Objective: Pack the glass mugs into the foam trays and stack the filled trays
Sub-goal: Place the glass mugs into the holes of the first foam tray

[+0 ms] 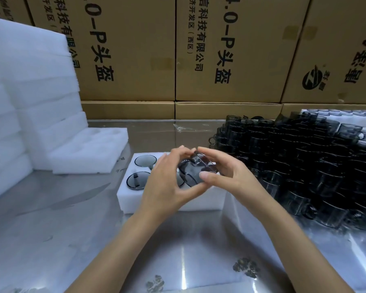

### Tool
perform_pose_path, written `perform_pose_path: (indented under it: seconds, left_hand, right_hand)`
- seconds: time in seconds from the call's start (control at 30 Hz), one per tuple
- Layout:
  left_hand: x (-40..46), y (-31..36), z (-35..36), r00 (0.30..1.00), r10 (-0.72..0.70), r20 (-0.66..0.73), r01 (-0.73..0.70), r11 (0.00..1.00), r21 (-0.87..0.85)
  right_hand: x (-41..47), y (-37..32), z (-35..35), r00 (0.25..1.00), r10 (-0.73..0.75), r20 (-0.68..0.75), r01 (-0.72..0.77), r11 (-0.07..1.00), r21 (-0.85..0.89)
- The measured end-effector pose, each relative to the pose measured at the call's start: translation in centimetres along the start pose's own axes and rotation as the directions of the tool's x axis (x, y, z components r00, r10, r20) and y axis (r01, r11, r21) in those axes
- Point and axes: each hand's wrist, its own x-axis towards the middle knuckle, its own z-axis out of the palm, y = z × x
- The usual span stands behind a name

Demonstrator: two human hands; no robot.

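2 hands meet over the white foam tray (127,199) at the middle of the shiny metal tabletop (51,229), and between them they hold 1 smoky grey glass mug (195,173), tilted on its side just above the tray's right half. The left hand (165,185) cups the mug from the left with fingers curled over its top; the right hand (220,172) pinches it from the right, thumb in front. Holding it in both hands probably lets the person turn it so the handle lines up with the pocket's slot.

At least 2 dark round mugs (145,160) already sit in the tray's left pockets, mouths up, so this tray is partly filled. A dense pile of grey glass mugs (304,166) waits to the right, within easy reach. Stepped stacks of white foam trays (30,102) stand to the left, with an empty one (89,153) at the front. Brown printed cardboard cartons (220,49) wall the back.
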Motion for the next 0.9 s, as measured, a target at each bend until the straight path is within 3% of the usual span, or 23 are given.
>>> perform_pose_path:
  seconds: [0.17, 0.23, 0.37, 0.6, 0.8, 0.9]
  left_hand:
    - [0.1, 0.0, -0.2, 0.983, 0.164, -0.08, -0.142, 0.963, 0.228]
    - [0.1, -0.1, 0.1, 0.969, 0.243, -0.044, -0.218, 0.925, 0.312]
    - [-0.3, -0.5, 0.8, 0.955, 0.288, 0.072, -0.293, 0.878, 0.378]
    - [-0.9, -0.8, 0.7, 0.993, 0.066, 0.101, -0.094, 0.946, 0.311]
    - [-1.0, -0.6, 0.5, 0.971, 0.074, 0.228, -0.159, 0.911, 0.381]
    - [-1.2, -0.6, 0.2, 0.951, 0.102, 0.291, -0.222, 0.882, 0.416]
  right_hand:
    - [0.3, 0.9, 0.7, 0.93, -0.064, -0.361, -0.037, 0.963, -0.265]
    - [0.3, 1.3, 1.0, 0.901, -0.098, -0.424, -0.096, 0.906, -0.413]
    - [0.3, 2.0, 2.0, 0.898, -0.078, -0.433, -0.154, 0.867, -0.475]
    - [0.3, 2.3, 2.4, 0.92, -0.094, -0.38, -0.122, 0.853, -0.507]
    - [0.3, 2.3, 2.4, 0.914, -0.066, -0.4, -0.167, 0.838, -0.52]
    - [0.2, 2.4, 2.0, 0.927, -0.109, -0.36, -0.116, 0.828, -0.548]
